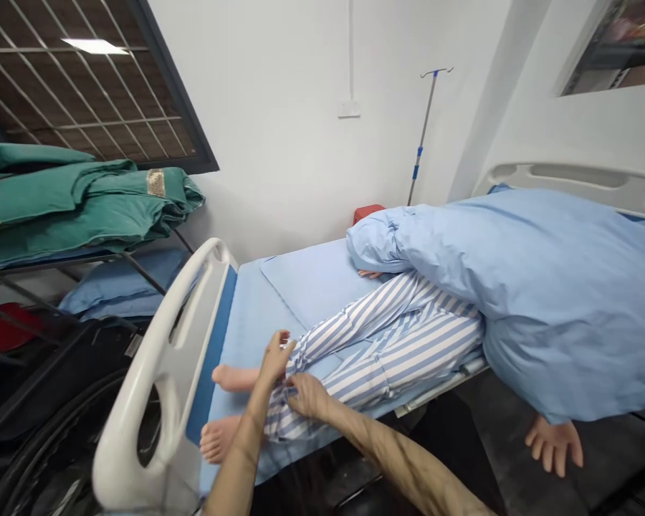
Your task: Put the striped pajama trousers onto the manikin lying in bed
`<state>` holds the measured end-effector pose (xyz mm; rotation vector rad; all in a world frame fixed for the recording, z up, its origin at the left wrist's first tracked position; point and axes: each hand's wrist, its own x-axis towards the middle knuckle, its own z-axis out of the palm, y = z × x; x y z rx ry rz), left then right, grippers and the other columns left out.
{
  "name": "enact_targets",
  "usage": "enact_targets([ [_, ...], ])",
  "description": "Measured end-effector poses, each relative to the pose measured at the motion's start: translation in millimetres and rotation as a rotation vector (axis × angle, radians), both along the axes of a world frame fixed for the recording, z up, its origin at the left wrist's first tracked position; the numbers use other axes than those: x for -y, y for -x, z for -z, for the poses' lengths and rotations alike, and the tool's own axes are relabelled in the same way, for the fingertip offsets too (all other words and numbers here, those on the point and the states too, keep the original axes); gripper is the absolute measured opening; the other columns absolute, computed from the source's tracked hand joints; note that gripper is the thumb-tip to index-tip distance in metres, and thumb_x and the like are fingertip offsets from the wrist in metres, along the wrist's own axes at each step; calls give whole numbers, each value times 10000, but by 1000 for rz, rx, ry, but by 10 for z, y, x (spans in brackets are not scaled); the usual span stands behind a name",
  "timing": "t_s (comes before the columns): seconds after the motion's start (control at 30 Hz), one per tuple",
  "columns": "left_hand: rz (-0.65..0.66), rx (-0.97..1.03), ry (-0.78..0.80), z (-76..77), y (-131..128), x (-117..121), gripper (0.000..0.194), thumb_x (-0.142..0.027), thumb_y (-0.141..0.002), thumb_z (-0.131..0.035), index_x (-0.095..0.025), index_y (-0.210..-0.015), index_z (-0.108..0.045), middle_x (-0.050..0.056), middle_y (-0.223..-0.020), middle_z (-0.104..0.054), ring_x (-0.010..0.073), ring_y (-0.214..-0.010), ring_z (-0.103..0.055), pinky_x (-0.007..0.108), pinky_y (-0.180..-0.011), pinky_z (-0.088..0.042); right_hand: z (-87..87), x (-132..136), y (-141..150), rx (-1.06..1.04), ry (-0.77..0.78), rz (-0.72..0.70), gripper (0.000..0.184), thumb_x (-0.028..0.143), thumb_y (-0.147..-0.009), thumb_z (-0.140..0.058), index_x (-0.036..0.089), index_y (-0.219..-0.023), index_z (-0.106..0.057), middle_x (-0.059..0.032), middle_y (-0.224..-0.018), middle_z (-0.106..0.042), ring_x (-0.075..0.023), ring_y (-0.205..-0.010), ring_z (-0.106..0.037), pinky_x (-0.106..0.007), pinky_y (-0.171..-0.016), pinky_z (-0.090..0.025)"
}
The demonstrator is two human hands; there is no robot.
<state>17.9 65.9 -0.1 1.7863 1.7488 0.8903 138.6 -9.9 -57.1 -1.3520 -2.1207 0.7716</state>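
A manikin-like figure lies on the bed in blue-and-white striped pajama trousers (pixel 424 356), its bare feet (pixel 219 438) toward the footboard. At the far leg's cuff is my left hand (pixel 275 356), fingers curled around the trouser hem near the ankle. My right hand (pixel 308 396) is closed on the striped cloth of the lower legs, close beside the left. Its fingertips are partly hidden in the folds. A light blue quilt (pixel 542 287) covers the figure's upper body. One of the figure's hands (pixel 556 443) hangs out below the quilt's near edge.
The white footboard (pixel 161 387) rises at the left, with a wheelchair wheel (pixel 59 459) beyond it. Green folded cloths (pixel 86 201) lie on a rack by the window. An IV pole (pixel 422 136) stands behind the bed, near a red object (pixel 368 212).
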Motion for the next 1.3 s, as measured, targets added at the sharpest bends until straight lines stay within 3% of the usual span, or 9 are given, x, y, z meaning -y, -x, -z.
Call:
enact_targets([
  [0.1, 113, -379, 161, 381, -218, -165, 698, -329, -764, -654, -109, -1415, -532, 204, -1372, -660, 306, -1255, -636, 393, -1037, -483, 126, -40, -395, 229, -5, 62, 299, 201, -825, -622, 182, -1103, -730, -151, -1128, -774, -320, -1082, -715, -383, -910, -567],
  [0.2, 129, -695, 201, 625, 11, -146, 848, -324, -809, -648, -57, -1567, -379, 263, -1442, -603, 355, -1318, -602, 417, -1068, -449, 258, -16, -444, 358, -74, 34, 254, 247, -893, -567, 203, -1077, -737, -157, -1066, -774, -335, -1030, -723, -424, -870, -570],
  [0.33, 159, -914, 283, 589, 423, -15, 765, -200, -834, -601, -58, -1562, -415, 259, -1350, -662, 358, -1234, -645, 432, -1023, -459, 356, 22, -281, 423, -127, -16, 255, 270, -930, -537, 198, -1052, -748, -173, -999, -774, -344, -965, -734, -467, -853, -568],
  [0.43, 166, -971, 296, 469, 451, 39, 688, -190, -824, -618, -81, -1495, -514, 259, -1327, -672, 386, -1221, -634, 470, -1030, -444, 337, 30, -246, 414, -125, -24, 265, 270, -932, -538, 179, -1051, -756, -189, -984, -773, -349, -955, -736, -476, -837, -570],
  [0.57, 150, -950, 209, 447, 202, -32, 726, -282, -792, -692, -143, -1486, -532, 244, -1402, -624, 411, -1280, -582, 543, -1072, -414, 268, 30, -288, 387, -119, -17, 261, 276, -925, -548, 197, -1049, -763, -182, -1003, -780, -346, -963, -740, -476, -840, -568],
  [0.67, 238, -839, 84, 535, -6, -126, 720, -357, -851, -658, -157, -1522, -487, 208, -1507, -557, 336, -1386, -518, 441, -1146, -379, 244, 50, -312, 378, -124, -19, 280, 279, -927, -536, 181, -1057, -764, -187, -1012, -782, -348, -966, -739, -473, -841, -564],
  [0.87, 146, -773, 151, 735, -76, -202, 628, -479, -939, -552, -114, -1450, -543, 203, -1392, -650, 341, -1241, -632, 395, -1056, -453, 129, -14, -299, 315, -43, 45, 201, 287, -911, -573, 231, -983, -752, -136, -1000, -795, -324, -954, -740, -395, -769, -526],
  [1.1, 181, -711, 129, 745, 12, -164, 382, -161, -928, -446, -110, -1216, -690, 217, -1227, -716, 312, -1175, -672, 391, -1020, -500, -317, -872, -17, -26, -27, 138, 267, 234, -1022, -470, 168, -855, -669, -91, -916, -742, -185, -838, -641, -275, -755, -399],
  [1.3, -183, -226, -54, 541, -24, -277, 374, -225, -985, -273, -214, -822, -610, 123, -932, -719, 239, -981, -672, 343, -920, -517, -143, -1278, 0, -159, 106, 187, 317, 155, -981, -488, 172, -675, -567, -35, -705, -626, -146, -711, -518, -266, -701, -338],
])
